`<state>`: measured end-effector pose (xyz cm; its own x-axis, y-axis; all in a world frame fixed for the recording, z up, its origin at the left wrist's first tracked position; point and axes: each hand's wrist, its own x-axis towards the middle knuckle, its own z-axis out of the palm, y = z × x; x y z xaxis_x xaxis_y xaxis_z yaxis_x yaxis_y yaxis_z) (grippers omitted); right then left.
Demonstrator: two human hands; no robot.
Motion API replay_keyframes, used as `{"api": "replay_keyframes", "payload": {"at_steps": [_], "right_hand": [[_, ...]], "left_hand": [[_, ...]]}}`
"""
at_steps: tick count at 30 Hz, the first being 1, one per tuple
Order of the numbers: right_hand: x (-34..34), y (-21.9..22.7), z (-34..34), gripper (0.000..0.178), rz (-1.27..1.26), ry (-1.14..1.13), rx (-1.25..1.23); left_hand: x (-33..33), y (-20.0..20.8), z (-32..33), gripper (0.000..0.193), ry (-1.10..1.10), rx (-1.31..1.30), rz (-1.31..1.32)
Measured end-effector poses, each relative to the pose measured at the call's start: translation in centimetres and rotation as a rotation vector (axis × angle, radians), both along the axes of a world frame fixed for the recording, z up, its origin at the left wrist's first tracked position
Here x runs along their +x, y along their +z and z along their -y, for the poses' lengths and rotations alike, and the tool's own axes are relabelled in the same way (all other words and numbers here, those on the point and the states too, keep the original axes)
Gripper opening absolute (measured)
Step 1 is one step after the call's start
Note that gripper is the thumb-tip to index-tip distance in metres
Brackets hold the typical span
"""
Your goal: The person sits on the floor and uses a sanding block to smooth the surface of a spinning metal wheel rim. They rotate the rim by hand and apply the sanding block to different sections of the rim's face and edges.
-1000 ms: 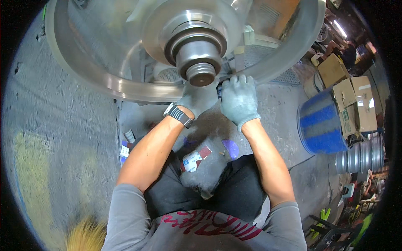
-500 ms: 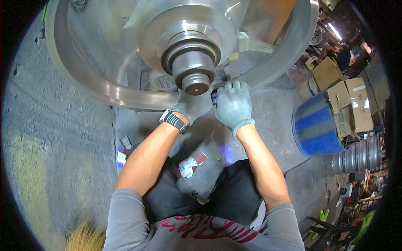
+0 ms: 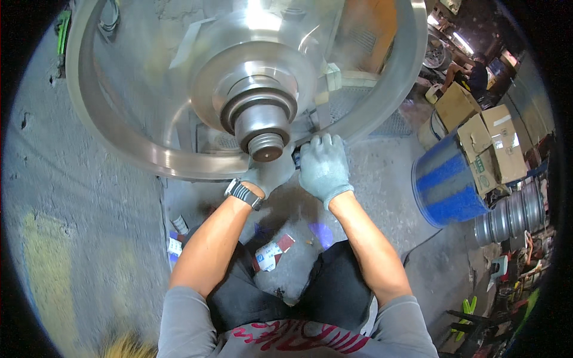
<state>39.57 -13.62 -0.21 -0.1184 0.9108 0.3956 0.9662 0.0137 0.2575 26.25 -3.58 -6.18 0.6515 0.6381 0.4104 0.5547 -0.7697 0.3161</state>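
Observation:
A large bare-metal wheel (image 3: 149,156) fills the top of the head view, its spokes smeared by fast spinning. From its centre a stepped metal spindle with a threaded end (image 3: 262,128) juts towards me. My right hand (image 3: 325,170), in a grey glove, is closed with knuckles up against the near rim. Beside it my left hand (image 3: 271,173), gloved too with a watch at the wrist, reaches under the spindle tip, which hides its fingers. A small dark piece (image 3: 296,157) shows between the hands; its kind is unclear.
A grey wall (image 3: 107,221) runs along the left. At right stand a blue drum (image 3: 444,185), cardboard boxes (image 3: 501,143) and stacked metal rims (image 3: 510,215). Between my legs lie torn sandpaper pieces (image 3: 274,253). Straw bristles (image 3: 128,346) show lower left. Another person (image 3: 476,77) sits far right.
The whole view has shifted, so wheel, spindle and hands appear lower and slightly further left. Both hands keep about the same place at the near rim while the wheel spins.

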Motion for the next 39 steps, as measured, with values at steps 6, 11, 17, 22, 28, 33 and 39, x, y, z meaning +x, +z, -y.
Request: {"api": "replay_keyframes", "payload": {"at_steps": [6, 11, 17, 22, 28, 33, 39], "right_hand": [[-0.1, -0.6, -0.3, 0.018, 0.009, 0.015, 0.034], [-0.2, -0.3, -0.1, 0.016, -0.033, 0.025, 0.029], [-0.4, -0.3, 0.2, 0.017, -0.018, 0.032, 0.022], [-0.4, -0.8, 0.2, 0.019, -0.004, 0.033, 0.016], [-0.2, -1.0, 0.3, 0.02, -0.01, 0.033, -0.013], [-0.6, -1.1, 0.3, 0.023, 0.018, 0.036, -0.017], [-0.5, -1.1, 0.6, 0.023, 0.021, 0.03, -0.034]], "left_hand": [[-0.3, -0.3, 0.0, 0.024, -0.01, -0.002, 0.144], [-0.3, 0.3, 0.5, 0.024, 0.045, -0.044, 0.126], [-0.1, -0.5, 0.2, 0.023, 0.029, -0.06, 0.169], [-0.2, -0.3, 0.6, 0.023, 0.017, 0.028, 0.135], [-0.2, 0.4, 0.8, 0.029, 0.062, -0.161, -0.085], [-0.3, -0.9, 0.5, 0.024, 0.038, 0.085, 0.179], [-0.2, -1.1, 0.4, 0.024, 0.052, 0.073, 0.143]]}}
